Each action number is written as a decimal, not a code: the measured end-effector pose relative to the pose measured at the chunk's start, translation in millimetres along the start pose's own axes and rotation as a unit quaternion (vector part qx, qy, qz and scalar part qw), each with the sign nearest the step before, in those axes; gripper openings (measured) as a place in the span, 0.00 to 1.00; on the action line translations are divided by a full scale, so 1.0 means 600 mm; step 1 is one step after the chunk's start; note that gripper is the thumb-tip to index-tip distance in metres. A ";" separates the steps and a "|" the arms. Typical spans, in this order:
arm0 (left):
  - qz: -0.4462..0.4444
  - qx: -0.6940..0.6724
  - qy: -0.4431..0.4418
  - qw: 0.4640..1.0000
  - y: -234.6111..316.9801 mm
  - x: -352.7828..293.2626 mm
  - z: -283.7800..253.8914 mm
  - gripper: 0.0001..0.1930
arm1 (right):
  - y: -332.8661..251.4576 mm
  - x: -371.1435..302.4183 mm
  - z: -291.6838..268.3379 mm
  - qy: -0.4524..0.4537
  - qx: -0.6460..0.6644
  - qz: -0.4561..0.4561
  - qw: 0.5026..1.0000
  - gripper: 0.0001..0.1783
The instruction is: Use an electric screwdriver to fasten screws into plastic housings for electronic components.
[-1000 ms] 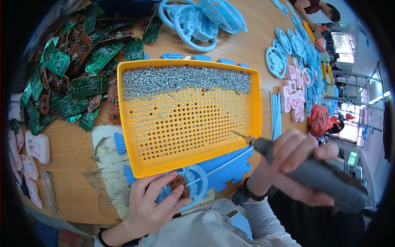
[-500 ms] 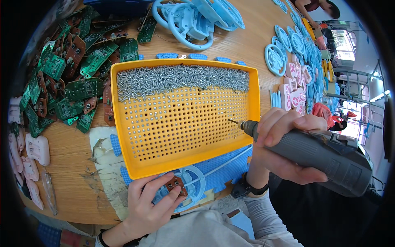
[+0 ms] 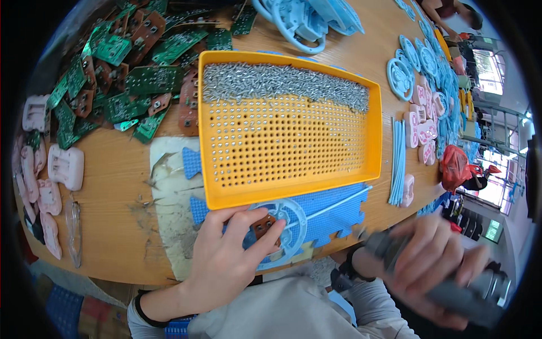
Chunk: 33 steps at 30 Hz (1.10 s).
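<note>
My left hand [image 3: 228, 248] presses a small brown circuit board [image 3: 263, 227] into a light blue toy steering wheel [image 3: 301, 231], with fingers on either side of the board. A thin light blue rod [image 3: 339, 203] slants up and right from the wheel. My right hand [image 3: 426, 260] is closed around a dark grey electric screwdriver [image 3: 466, 296], low at the right and apart from the wheel. Motion blurs the tool, and I cannot make out its bit. Just beyond the wheel sits a yellow tray [image 3: 206, 141], with loose silver screws [image 3: 282, 82] heaped along its far side.
Green circuit boards [image 3: 155, 80] pile up at the far left, above pink plastic parts [image 3: 65, 167]. More blue wheels [image 3: 400, 78] and a bundle of blue rods [image 3: 397, 164] lie to the right. A blue foam mat [image 3: 333, 217] lies under the work. Another person [image 3: 446, 17] is at the far right.
My right hand has drawn the screwdriver from over the tray down to the lower right. The view has shifted, and my left hand still holds the board on the wheel.
</note>
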<state>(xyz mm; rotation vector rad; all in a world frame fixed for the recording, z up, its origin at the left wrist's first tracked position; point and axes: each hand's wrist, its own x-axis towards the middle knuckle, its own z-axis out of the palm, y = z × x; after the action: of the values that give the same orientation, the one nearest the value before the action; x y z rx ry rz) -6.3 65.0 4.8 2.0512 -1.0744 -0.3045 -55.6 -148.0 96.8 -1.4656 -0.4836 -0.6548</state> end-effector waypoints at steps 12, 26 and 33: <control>-0.009 -0.017 0.000 1.000 -0.002 -0.006 -0.001 0.21 | 0.031 -0.049 0.104 -0.091 0.124 0.067 0.986 0.27; -0.008 -0.024 -0.001 1.000 -0.004 -0.008 0.002 0.20 | 0.030 -0.059 0.088 -0.154 0.107 0.092 0.978 0.08; -0.004 -0.019 0.002 1.000 -0.006 -0.010 0.005 0.20 | 0.023 -0.060 0.131 -0.071 0.077 0.094 0.990 0.27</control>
<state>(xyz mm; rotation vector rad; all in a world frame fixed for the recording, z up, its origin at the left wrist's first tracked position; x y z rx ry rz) -9.3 69.2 -0.3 2.0222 -1.0511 -0.3218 -65.6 -66.3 67.4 -1.3968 -0.4881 -0.3572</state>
